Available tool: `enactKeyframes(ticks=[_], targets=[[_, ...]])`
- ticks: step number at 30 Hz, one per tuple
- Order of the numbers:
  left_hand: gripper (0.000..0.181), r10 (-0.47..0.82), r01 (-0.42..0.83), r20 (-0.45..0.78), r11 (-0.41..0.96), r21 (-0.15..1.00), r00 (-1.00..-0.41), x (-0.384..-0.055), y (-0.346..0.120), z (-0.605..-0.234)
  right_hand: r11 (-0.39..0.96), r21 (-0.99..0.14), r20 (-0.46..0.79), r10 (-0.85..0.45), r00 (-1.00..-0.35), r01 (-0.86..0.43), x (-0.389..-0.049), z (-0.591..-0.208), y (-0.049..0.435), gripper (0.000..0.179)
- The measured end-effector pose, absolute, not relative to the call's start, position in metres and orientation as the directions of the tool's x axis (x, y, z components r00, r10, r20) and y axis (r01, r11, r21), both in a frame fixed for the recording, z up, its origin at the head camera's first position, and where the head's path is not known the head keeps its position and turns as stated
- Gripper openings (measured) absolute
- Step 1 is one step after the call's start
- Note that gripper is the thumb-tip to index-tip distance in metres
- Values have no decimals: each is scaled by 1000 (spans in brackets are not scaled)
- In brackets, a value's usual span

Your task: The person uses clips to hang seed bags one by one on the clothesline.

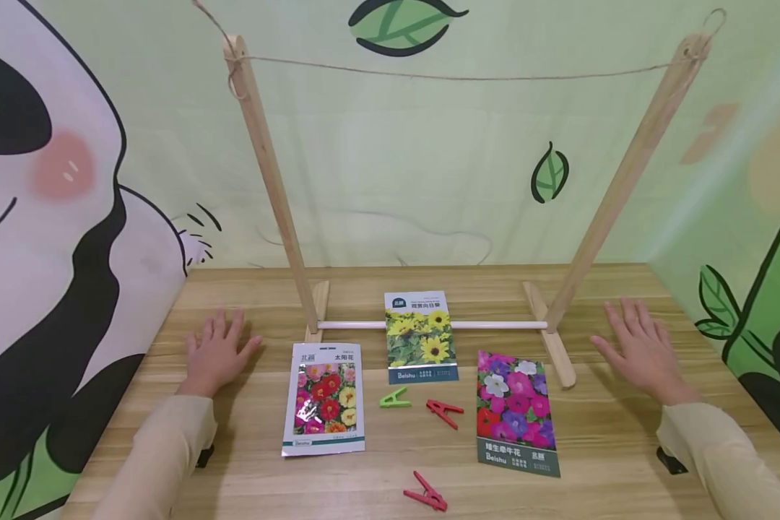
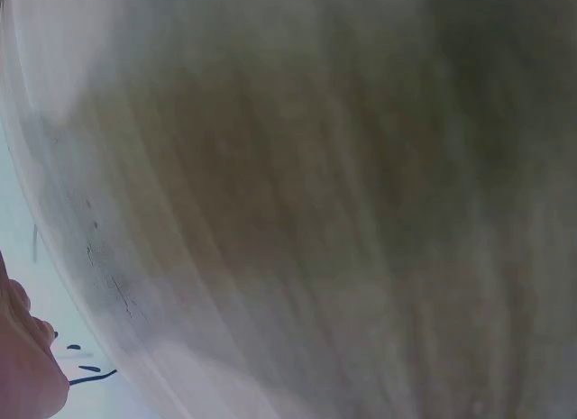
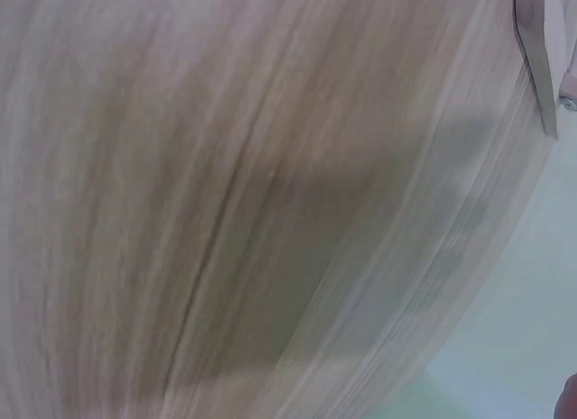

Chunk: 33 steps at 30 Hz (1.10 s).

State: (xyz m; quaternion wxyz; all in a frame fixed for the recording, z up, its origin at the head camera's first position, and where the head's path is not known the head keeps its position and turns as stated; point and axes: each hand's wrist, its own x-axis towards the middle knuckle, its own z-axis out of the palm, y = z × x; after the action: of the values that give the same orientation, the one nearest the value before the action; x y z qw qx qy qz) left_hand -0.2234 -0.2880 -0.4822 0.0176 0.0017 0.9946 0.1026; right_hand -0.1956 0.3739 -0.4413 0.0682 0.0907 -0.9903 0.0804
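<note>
My left hand (image 1: 217,355) rests on the table at the left, fingers spread and holding nothing. At the right, my right hand (image 1: 643,350) lies the same way, beside the wooden stand's foot. Between them are three flower seed packets: a white-bordered one (image 1: 325,399) nearest the left hand, a yellow-flower one (image 1: 421,337) leaning on the stand's white rod (image 1: 351,325), and a pink-and-purple one (image 1: 516,412) toward the right. A green clothespin (image 1: 395,398) and two red clothespins, one higher (image 1: 445,413) and one lower (image 1: 427,493), lie among them. The wrist views show mostly tabletop.
A wooden stand rises behind the packets, with a left post (image 1: 269,173) and a right post (image 1: 627,180). A thin twine (image 1: 429,76) runs between their tops. The wooden table (image 1: 266,491) ends at a printed backdrop (image 1: 390,166).
</note>
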Motion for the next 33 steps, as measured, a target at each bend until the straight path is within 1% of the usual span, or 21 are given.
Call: enactKeyframes(ticks=[8,19,33], targets=[[76,0,-8,-38,976,218,-999,-222,-285,-480,967,-150,183,-177,-967,-206,-195,-444,370,70],[76,28,20,-32,973,230,-999,-216,-283,-480,956,-168,227,-201,-953,-242,-194,-445,362,68],[74,55,41,-49,968,249,-997,-211,-280,-479,945,-153,285,-237,-929,-288,-192,-442,348,65]])
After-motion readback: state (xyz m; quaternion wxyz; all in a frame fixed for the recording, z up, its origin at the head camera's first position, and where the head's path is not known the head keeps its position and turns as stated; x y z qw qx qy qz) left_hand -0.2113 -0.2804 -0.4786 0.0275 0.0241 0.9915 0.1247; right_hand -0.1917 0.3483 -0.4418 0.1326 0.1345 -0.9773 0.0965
